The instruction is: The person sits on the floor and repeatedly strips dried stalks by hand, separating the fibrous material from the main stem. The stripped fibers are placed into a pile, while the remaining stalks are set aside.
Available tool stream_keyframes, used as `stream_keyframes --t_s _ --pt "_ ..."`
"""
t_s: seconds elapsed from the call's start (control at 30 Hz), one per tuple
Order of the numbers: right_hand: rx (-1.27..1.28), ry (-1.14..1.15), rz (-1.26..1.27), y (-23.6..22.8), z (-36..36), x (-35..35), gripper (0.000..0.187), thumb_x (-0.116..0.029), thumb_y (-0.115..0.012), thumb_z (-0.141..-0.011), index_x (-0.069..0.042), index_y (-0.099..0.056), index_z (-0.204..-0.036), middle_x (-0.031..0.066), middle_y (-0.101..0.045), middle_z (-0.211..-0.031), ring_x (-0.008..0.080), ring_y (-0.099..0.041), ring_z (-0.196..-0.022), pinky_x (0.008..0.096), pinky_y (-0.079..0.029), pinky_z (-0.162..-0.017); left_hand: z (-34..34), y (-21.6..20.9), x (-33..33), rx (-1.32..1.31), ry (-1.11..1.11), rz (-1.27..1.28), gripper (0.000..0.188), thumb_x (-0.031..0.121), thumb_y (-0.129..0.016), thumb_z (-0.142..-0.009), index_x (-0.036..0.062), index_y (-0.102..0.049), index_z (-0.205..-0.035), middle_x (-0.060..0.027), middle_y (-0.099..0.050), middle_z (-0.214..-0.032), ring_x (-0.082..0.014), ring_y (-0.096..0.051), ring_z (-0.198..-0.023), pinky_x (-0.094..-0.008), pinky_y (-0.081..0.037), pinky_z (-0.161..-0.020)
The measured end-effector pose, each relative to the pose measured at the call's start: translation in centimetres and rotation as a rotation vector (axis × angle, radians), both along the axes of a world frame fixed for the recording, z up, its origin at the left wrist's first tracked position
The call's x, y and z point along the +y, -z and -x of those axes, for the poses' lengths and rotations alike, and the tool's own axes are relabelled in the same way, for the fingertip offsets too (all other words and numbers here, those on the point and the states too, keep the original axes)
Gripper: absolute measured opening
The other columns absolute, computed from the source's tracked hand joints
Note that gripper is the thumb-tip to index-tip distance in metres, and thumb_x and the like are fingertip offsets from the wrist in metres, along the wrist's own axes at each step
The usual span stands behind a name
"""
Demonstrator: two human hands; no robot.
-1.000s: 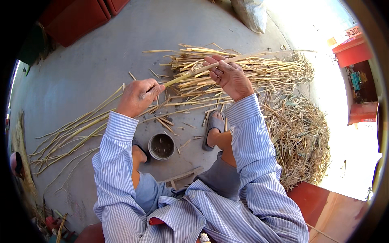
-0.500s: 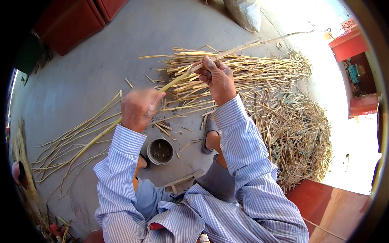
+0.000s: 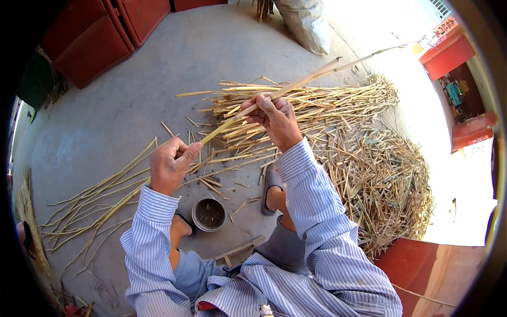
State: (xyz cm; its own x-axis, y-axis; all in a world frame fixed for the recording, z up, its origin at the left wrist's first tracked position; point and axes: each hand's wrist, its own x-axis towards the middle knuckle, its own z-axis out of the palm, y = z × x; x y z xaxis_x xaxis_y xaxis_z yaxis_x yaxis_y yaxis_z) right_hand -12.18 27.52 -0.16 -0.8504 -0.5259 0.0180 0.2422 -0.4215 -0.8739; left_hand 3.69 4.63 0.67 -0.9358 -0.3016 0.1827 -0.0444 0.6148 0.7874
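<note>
A long pale stalk slants across in front of me, its thin forked far end pointing up to the right. My left hand is closed round its lower part, thumb along the stalk. Farther up, my right hand grips it between thumb and fingers. Behind and below my right hand lies a heap of cut straw-coloured stalks on the floor. Several thin branching stems spread on the floor beyond my left hand, at the left.
Between my feet stands a round bowl with dark liquid and floating bits. A pile of dry chopped scraps lies to the right. There are red padded seats at the back left, a pale sack at the back, and a low wooden frame near my legs.
My left hand, blurred before, now shows clearly and sits slightly farther left along the stalk. Both hands still hold it. The view has shifted a little, showing more of the floor's far side.
</note>
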Motion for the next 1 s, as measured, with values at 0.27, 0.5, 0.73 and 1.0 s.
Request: stream_keyframes --t_s 0.27,0.5,0.73,1.0 --pt "0.114 -0.097 0.165 -0.7 -1.0 0.2 0.02 -0.015 -0.059 -0.096 -0.004 -0.062 -0.112 0.0162 -0.069 -0.109 0.0267 -0.067 -0.104 0.0346 -0.058 -0.087 -2.0 -0.2 -4.1 -0.259 0.123 -0.521 0.048 0.046 -0.074 -0.084 0.0044 -0.059 -0.066 0.0009 -0.051 -0.054 -0.0058 -0.044 -0.05 -0.022 -0.032 -0.044" --pt "-0.015 0.185 0.025 -0.5 -1.7 -1.8 0.016 -0.021 -0.062 -0.096 -0.006 -0.061 -0.102 0.0081 -0.07 -0.092 0.0168 -0.069 -0.085 0.0266 -0.058 -0.072 -2.5 0.0 -2.1 0.07 -0.058 0.086 0.043 0.04 -0.077 -0.081 0.0042 -0.06 -0.066 -0.0051 -0.055 -0.054 -0.014 -0.048 -0.046 -0.0301 -0.036 -0.044" --pt "-0.226 0.205 -0.099 -0.3 -0.6 -1.7 0.023 -0.028 -0.064 -0.094 -0.006 -0.063 -0.092 0.0063 -0.069 -0.084 0.0145 -0.069 -0.075 0.0221 -0.058 -0.062 -2.6 -0.6 -1.9 0.387 -0.028 0.668 0.033 0.031 -0.082 -0.07 0.0093 -0.057 -0.067 -0.0059 -0.055 -0.059 -0.0258 -0.053 -0.054 -0.0381 -0.038 -0.05" --pt "-0.24 0.412 -0.037 0.4 2.5 3.7 0.028 -0.032 -0.055 -0.099 -0.005 -0.061 -0.099 0.008 -0.07 -0.086 0.0142 -0.068 -0.073 0.0234 -0.057 -0.06 -3.9 -1.3 -6.6 -0.004 -0.026 0.451 0.029 0.021 -0.084 -0.067 0.0087 -0.06 -0.074 -0.0057 -0.064 -0.067 -0.0263 -0.054 -0.06 -0.0392 -0.04 -0.061"
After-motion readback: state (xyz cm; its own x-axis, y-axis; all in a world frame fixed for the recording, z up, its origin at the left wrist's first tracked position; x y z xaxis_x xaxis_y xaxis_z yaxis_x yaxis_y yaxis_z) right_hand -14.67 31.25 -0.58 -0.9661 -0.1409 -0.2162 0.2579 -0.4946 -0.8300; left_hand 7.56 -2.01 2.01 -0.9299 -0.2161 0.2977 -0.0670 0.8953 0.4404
